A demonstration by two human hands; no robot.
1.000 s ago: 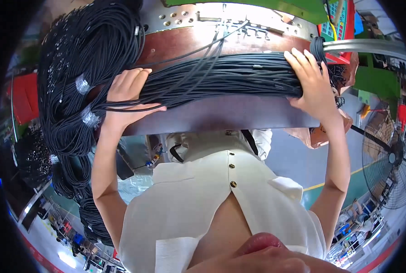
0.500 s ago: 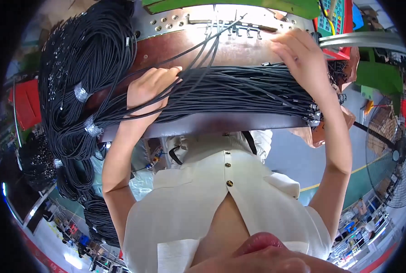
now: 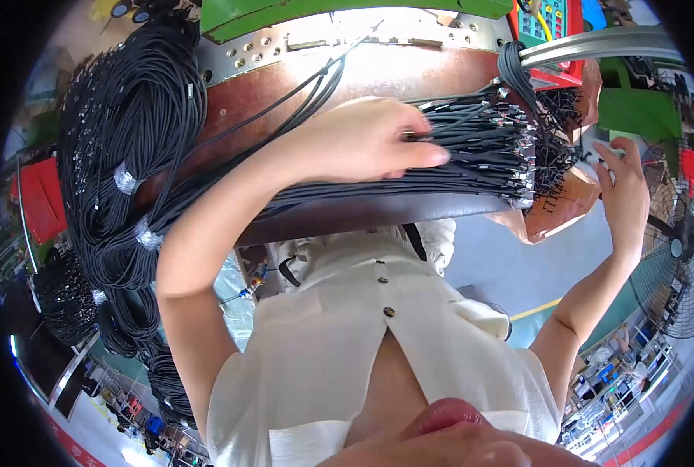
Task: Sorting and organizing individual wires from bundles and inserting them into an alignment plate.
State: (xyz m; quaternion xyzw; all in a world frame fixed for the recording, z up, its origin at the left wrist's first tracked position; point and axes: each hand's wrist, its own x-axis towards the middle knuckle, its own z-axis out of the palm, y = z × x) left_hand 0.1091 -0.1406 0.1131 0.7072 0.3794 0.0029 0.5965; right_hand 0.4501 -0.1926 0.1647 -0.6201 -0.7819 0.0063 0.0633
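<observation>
My left hand (image 3: 378, 144) reaches across the long bundle of black cables (image 3: 324, 180) on the brown bench. Its thumb and forefinger are apart, with cable ends just past them; no cable is plainly gripped, and its other fingers are partly hidden. Off the right end of the bench is my right hand (image 3: 625, 183), fingers spread and bent, beside a brown paper-lined container (image 3: 561, 214) with small dark pieces in it. I make out nothing held there. The cable ends (image 3: 522, 156), with small metal tips, lie together at the bundle's right end.
Coiled black cables (image 3: 156, 101), tied with clear wrap, hang at the left. Behind the bench top stands a green machine (image 3: 362, 15) with a metal plate, lit brightly. A curved metal bar (image 3: 596, 53) crosses the far right. A fan (image 3: 674, 249) stands at the right.
My left hand has moved right along the bundle, from its left part to near the tips. My right hand has left the bench top and swung out right. A looped cable now hangs by the metal bar.
</observation>
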